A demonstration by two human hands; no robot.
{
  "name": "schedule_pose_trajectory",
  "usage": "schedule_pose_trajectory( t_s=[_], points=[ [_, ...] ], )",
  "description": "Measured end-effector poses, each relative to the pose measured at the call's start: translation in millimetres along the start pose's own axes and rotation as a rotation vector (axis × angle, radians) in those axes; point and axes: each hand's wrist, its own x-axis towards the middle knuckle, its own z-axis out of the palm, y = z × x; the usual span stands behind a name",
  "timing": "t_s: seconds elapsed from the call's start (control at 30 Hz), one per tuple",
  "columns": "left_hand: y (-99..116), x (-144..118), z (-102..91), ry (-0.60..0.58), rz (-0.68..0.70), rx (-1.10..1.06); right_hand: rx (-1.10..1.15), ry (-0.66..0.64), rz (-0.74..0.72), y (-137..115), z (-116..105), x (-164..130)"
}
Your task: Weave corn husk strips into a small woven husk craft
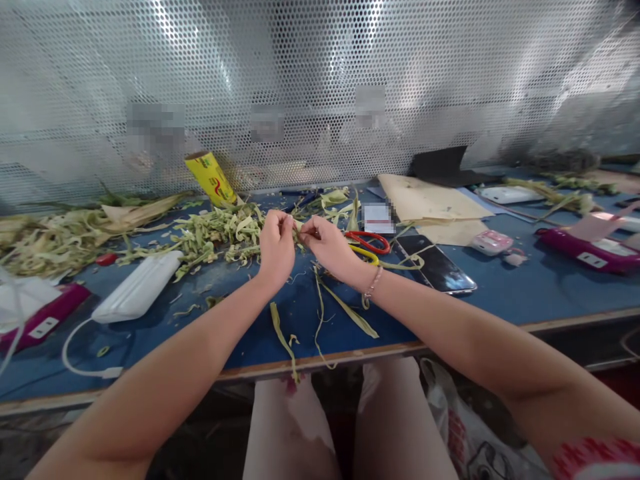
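Both hands meet above the middle of the blue table, fingers pinched together. My left hand [277,245] and my right hand [327,243] grip a pale green leaf strip [297,227] between them; most of it is hidden by the fingers. Left of my hands lies a heap of knotted, curled leaf pieces [220,233]. Below them, long loose dried leaf strips [350,311] lie towards the table's front edge. By my right wrist are scissors with a red handle loop [373,241] and a yellow one, partly covered by my hand.
A yellow tube [210,179] leans behind the heap. At left lie a white power bank [137,287] with a cable and a larger leaf pile [65,240]. Right are a phone [440,267], brown paper [430,197] and a purple box [590,250]. A perforated metal screen [300,67] stands behind.
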Motion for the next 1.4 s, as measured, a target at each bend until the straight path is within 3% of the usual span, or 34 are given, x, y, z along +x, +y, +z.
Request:
schedule_pose_trajectory(
  t_s=[0.37,0.63,0.87,1.07,1.4],
  points=[
    [3.1,-3.0,4.0,0.100,-0.089,-0.051,0.184,-0.033,0.085,-5.2,4.3,-7.1],
    [7.2,-3.5,-1.6,0.107,-0.007,-0.091,0.105,0.013,0.025,-12.3,2.8,-11.3],
    [7.8,-2.9,-2.0,0.118,-0.006,-0.109,-0.157,0.016,-0.139,-17.3,-2.5,-15.6],
    [8.1,0.2,-4.1,0.086,-0.059,-0.202,-0.422,-0.124,-0.298,-19.7,-14.2,-16.7],
    [1.8,6.1,-0.3,0.048,-0.180,-0.329,-0.421,-0.265,-0.295,-21.0,-14.0,-11.8]
  ],
)
